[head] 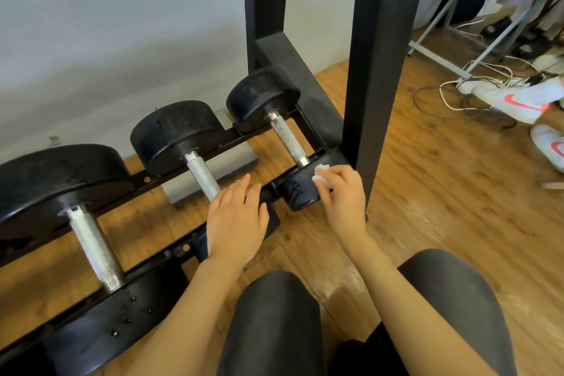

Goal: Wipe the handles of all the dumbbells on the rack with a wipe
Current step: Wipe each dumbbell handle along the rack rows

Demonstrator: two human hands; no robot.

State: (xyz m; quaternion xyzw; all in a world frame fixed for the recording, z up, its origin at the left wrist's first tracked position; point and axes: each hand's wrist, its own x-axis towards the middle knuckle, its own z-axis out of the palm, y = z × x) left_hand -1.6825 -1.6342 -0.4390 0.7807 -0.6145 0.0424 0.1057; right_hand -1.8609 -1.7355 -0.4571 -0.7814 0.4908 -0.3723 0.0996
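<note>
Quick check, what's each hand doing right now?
Left hand: open, fingers straight, resting over the middle dumbbell, holding nothing.
Right hand: pinching the white wipe at the right dumbbell.

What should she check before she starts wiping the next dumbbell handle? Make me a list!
1. Wipe in hand: ok, the right hand pinches it.
2. Wipe on a handle: not ok, it sits by the right dumbbell's near head, not on its handle.
3. Right handle free to reach: ok, nothing covers it.
4. Left hand out of the way: ok, it lies flat over the near end of the middle dumbbell, away from the right handle.
5. Dumbbells resting on the rack: ok, all three lie across the rails.
6. Wipe still damp and clean: cannot tell.
</note>
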